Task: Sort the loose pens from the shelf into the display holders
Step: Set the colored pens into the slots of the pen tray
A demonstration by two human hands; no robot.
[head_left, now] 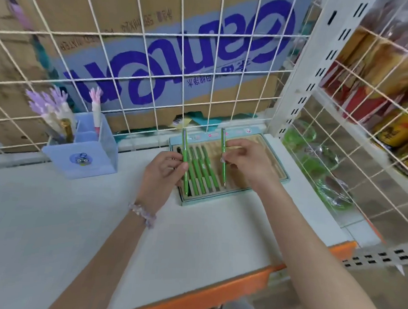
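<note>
Your left hand (161, 173) pinched one green pen (185, 161) and your right hand (246, 164) pinched another pen (223, 156), both held upright over the tray (272, 158), where three more pens (201, 170) lay in slots.

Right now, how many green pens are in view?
5, possibly more hidden. The left hand holds one green pen, the right hand holds another, and three lie side by side in the tray between the hands.

Left hand (165, 170) and right hand (244, 163) each in pinch grip (fingers curled), forearms extended forward.
</note>
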